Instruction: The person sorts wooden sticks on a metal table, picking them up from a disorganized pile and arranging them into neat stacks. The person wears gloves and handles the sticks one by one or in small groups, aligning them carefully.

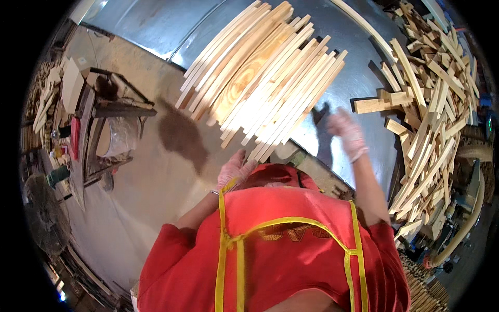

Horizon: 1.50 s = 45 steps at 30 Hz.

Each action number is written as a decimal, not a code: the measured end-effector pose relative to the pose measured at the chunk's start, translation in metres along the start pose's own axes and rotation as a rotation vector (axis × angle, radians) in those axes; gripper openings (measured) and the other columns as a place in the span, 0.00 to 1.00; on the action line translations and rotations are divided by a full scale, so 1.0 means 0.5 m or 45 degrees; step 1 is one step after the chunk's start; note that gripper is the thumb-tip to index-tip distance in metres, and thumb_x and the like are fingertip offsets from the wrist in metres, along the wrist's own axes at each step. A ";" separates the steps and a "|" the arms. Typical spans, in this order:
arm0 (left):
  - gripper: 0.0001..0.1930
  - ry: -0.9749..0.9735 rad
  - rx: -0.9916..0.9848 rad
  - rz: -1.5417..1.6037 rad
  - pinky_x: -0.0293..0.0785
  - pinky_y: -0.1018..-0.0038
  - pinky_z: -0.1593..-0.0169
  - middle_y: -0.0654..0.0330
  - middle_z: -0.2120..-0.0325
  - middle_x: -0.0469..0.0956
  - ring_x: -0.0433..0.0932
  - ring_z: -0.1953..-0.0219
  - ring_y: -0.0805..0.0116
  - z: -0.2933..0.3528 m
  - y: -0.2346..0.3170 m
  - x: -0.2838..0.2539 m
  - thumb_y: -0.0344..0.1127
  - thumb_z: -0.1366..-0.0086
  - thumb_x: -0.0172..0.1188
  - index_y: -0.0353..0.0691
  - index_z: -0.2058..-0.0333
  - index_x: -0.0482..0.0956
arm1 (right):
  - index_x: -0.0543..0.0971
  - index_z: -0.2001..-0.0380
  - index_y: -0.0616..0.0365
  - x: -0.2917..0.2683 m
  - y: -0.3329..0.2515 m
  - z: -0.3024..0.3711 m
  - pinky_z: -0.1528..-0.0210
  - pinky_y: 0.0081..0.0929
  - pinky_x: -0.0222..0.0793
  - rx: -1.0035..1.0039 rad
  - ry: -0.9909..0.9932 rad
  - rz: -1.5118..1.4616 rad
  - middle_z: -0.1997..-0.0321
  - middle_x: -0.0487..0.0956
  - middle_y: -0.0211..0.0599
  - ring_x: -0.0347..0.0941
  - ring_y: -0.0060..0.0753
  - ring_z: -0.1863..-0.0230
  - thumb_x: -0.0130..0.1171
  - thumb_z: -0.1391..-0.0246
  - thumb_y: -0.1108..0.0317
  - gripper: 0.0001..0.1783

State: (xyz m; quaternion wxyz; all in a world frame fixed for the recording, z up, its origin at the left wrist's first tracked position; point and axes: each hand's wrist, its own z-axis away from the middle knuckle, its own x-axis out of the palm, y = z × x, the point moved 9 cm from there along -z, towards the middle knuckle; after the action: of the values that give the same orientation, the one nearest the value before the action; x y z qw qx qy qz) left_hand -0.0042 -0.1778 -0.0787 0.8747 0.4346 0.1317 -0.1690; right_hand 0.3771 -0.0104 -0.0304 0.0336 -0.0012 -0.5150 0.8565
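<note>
Long pale wooden strips (270,78) lie side by side on a shiny metal tabletop (332,151), their near ends jutting past its edge. My left hand (234,170), in a thin whitish glove, is open just below those near ends, fingers stretched; whether it touches a strip I cannot tell. To the right of the strips, my right hand (345,132) is over the metal surface, also gloved. Motion smears its fingers, and no held thing shows in it. A wider board with swirling grain (244,78) lies among the strips.
A large heap of wood offcuts (431,114) covers the table's right side, with a short block (374,105) poking out toward my right hand. One long strip (366,28) lies apart at the back. On the left stand a wooden frame stand (96,112) and a floor fan (44,213).
</note>
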 end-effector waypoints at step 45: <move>0.28 0.355 0.701 -0.960 0.69 0.52 0.35 0.51 0.41 0.76 0.74 0.38 0.48 -0.066 0.373 -0.121 0.52 0.41 0.72 0.43 0.47 0.82 | 0.61 0.27 0.59 0.075 0.033 0.072 0.47 0.32 0.77 -0.078 0.179 -0.220 0.46 0.81 0.41 0.78 0.34 0.51 0.56 0.31 0.62 0.34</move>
State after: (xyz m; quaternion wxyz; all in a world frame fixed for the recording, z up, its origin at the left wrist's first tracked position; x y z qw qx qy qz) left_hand 0.0146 -0.0346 0.0582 0.5792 0.5905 0.3462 -0.4428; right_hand 0.3374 -0.0477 -0.0270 0.1434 -0.0178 -0.5355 0.8321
